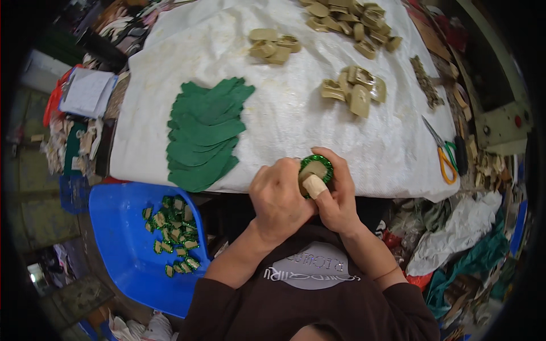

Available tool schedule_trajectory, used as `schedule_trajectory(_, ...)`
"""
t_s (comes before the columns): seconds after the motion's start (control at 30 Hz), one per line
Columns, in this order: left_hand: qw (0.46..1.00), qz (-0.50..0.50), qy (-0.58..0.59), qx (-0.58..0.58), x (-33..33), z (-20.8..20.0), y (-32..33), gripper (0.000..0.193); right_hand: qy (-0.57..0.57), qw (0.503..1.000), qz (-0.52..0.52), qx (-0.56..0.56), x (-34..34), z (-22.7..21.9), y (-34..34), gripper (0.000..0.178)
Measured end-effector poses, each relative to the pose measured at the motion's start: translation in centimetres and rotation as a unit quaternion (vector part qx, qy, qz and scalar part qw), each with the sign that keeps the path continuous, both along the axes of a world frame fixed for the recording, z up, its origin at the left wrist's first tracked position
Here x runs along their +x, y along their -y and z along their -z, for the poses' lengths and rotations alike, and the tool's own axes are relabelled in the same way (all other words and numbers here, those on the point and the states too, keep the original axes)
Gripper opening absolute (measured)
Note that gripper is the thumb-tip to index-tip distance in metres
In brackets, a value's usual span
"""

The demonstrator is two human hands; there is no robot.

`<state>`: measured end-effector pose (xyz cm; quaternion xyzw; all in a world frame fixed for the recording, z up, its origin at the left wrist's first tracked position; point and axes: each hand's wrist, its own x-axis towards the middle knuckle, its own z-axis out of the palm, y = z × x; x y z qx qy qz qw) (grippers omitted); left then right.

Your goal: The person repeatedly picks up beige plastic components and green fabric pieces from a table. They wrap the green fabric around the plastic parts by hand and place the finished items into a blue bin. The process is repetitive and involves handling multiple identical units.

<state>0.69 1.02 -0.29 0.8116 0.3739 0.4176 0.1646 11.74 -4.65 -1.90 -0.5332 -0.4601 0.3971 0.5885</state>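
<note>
Just over the table's near edge, both hands hold a small curved beige piece (312, 169) with glittery green material around its rim. My left hand (277, 196) is closed on its left side, fingers bent. My right hand (339, 199) curls round the right side, its tape-wrapped thumb pressing on the beige face. The fingers hide part of the piece. Left of my hands lies an overlapping spread of dark green cut sheets (207, 133). A small group of bare beige moulded pieces (359, 99) sits beyond my right hand.
A larger beige heap (364, 25) and a smaller group (273, 48) lie on the white table cover (284, 102). Orange-handled scissors (446, 165) rest at right. At lower left, a blue basin (125, 273) holds several green-and-beige pieces (173, 233). Crumpled bags (455, 233) crowd the lower right.
</note>
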Motion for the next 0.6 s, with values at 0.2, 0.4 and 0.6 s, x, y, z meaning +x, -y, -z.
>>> schedule_trajectory(0.2,0.989,-0.009,0.099,-0.111,-5.8,1.4,-0.1,0.047,0.165,0.967,-0.161,0.107,0.4,-1.1,-4.0,0.048)
schedule_trajectory(0.4,0.934,-0.333,0.084,-0.099,-17.9,6.8,1.1,0.052,0.417,0.887,-0.123,0.158,-1.3,-1.0,-9.2,0.052)
schedule_trajectory(0.6,0.871,-0.471,-0.126,-0.055,-22.6,8.2,2.0,0.051,0.506,0.841,-0.088,0.172,-2.6,0.0,-12.4,0.048)
